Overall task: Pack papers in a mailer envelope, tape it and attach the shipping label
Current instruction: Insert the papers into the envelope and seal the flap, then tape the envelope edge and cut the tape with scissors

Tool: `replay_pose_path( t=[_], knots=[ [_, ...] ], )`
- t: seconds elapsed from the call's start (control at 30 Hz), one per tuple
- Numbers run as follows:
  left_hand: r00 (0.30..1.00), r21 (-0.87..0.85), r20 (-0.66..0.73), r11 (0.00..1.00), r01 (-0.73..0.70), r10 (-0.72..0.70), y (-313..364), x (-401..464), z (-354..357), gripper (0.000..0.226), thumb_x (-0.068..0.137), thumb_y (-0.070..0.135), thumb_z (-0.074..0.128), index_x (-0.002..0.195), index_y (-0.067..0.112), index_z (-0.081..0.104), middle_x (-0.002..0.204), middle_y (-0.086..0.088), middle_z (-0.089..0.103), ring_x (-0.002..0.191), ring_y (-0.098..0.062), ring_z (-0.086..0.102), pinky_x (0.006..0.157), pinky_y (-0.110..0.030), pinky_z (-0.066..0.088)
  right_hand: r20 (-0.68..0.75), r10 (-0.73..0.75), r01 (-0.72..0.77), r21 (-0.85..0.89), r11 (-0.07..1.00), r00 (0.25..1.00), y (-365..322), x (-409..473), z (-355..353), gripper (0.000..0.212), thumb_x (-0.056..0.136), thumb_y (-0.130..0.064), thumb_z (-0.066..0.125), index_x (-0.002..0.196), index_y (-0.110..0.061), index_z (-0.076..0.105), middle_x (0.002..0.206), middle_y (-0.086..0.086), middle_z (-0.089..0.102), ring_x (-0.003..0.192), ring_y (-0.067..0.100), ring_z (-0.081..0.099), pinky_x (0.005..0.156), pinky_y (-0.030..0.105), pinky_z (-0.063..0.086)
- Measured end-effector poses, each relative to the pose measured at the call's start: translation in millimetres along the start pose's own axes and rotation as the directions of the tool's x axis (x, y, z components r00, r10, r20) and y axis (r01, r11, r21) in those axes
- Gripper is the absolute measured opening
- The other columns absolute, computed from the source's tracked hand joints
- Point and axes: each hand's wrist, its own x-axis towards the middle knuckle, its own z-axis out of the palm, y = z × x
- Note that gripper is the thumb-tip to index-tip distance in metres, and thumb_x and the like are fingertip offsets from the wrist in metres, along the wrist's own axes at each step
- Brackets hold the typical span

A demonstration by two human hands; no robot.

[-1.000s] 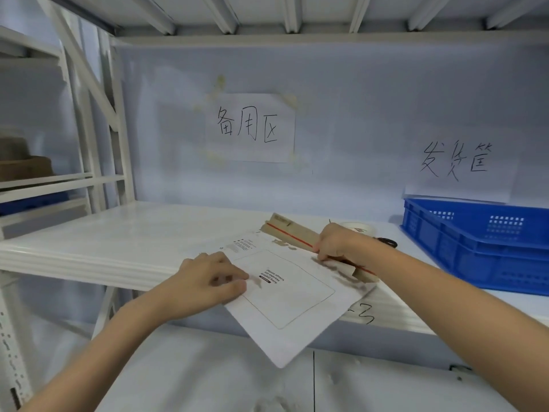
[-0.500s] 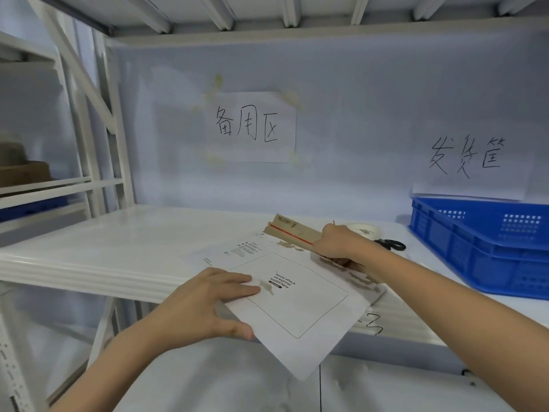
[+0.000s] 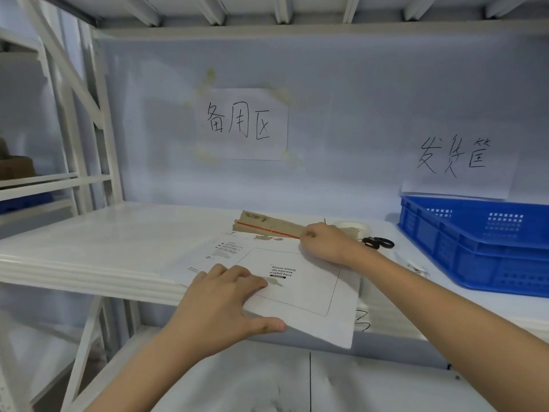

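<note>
Left grip slid nearer on mailer envelope.

White shelf, mailer envelope, tape roll, scissors, blue crate

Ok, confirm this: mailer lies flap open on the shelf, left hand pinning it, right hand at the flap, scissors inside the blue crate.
One error: the scissors lie on the shelf, left of the blue crate, not inside it, as the head view shows. The rest holds.
</note>
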Motion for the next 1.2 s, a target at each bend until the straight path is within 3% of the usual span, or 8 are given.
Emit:
replay_pose_path(
  t=[0.2,0.33,0.53,0.67,0.8,0.93,1.1,1.2],
  knots=[
    [1.0,0.049,0.005,0.999,0.001,-0.002,25,14,8,0.101,0.053,0.097,0.022,0.13,0.039,0.052,0.128,0.02,0.051,0.113,-0.012,0.043,0.09,-0.025,0.032,-0.208,-0.132,0.124,-0.052,0.991,0.969,23,2,0,0.03,0.094,-0.02,0.042,0.111,-0.016,0.066,0.101,0.002,0.063,0.102,0.025,0.058,0.078,0.031,0.042],
    [0.999,0.021,0.043,0.999,-0.03,0.029,41,23,10,0.075,0.073,0.082,0.04,0.132,0.036,0.052,0.128,0.016,0.05,0.115,-0.011,0.041,0.089,-0.025,0.031,-0.233,-0.098,0.061,-0.161,0.985,0.968,44,9,-8,0.037,0.095,-0.021,0.041,0.126,-0.011,0.059,0.134,0.008,0.056,0.122,0.028,0.049,0.098,0.037,0.044],
    [0.983,-0.147,0.127,0.983,-0.111,0.13,58,48,7,0.064,0.08,0.076,0.043,0.127,0.034,0.055,0.125,0.013,0.055,0.117,-0.012,0.046,0.096,-0.031,0.042,-0.245,-0.043,0.015,-0.114,0.993,0.969,66,13,-26,0.04,0.098,-0.017,0.041,0.136,-0.011,0.053,0.139,0.009,0.05,0.126,0.025,0.047,0.103,0.035,0.042],
    [0.996,-0.223,-0.002,0.971,-0.083,0.085,19,101,-1,0.054,0.085,0.064,0.05,0.128,0.032,0.058,0.131,0.011,0.059,0.121,-0.013,0.052,0.099,-0.031,0.042,-0.256,0.054,-0.093,-0.144,0.985,0.965,91,16,-48,0.043,0.095,-0.008,0.043,0.137,-0.011,0.05,0.138,0.01,0.052,0.124,0.026,0.049,0.097,0.035,0.044],
    [0.992,-0.013,0.12,0.999,0.036,-0.034,-41,164,11,0.111,0.06,0.093,0.036,0.151,0.03,0.027,0.158,0.002,0.03,0.144,-0.023,0.029,0.116,-0.044,0.026,-0.174,0.156,-0.191,-0.204,0.96,0.972,114,29,-58,0.034,0.095,-0.006,0.046,0.125,-0.009,0.062,0.127,0.013,0.062,0.11,0.029,0.06,0.094,0.039,0.051],
    [0.981,0.026,0.184,0.998,0.062,-0.066,-65,188,33,0.105,0.067,0.089,0.038,0.153,0.033,0.015,0.158,0.006,0.028,0.147,-0.02,0.02,0.119,-0.05,0.007,-0.099,0.159,-0.181,-0.28,0.943,0.982,122,51,-57,0.037,0.095,-0.009,0.045,0.128,-0.012,0.061,0.131,0.011,0.06,0.116,0.031,0.058,0.098,0.041,0.049],
    [0.995,-0.154,0.102,0.988,-0.001,0.017,-77,178,27,0.064,0.074,0.074,0.053,0.128,0.04,0.049,0.107,0.016,0.062,0.096,-0.007,0.059,0.09,-0.029,0.045,0.052,0.159,-0.14,-0.273,0.952,0.986,121,78,-55,0.022,0.089,-0.016,0.052,0.097,-0.013,0.073,0.101,0.003,0.07,0.095,0.024,0.061,0.085,0.036,0.051],
    [0.993,-0.206,0.1,0.977,-0.046,0.068,-83,166,30,0.034,0.081,0.065,0.05,0.105,0.044,0.063,0.089,0.018,0.065,0.081,0.001,0.06,0.08,-0.025,0.049,0.116,0.173,-0.144,-0.221,0.964,0.978,116,84,-59,0.031,0.086,-0.015,0.054,0.055,-0.017,0.05,0.058,-0.002,0.046,0.058,0.017,0.042,0.056,0.027,0.034]
  ],
)
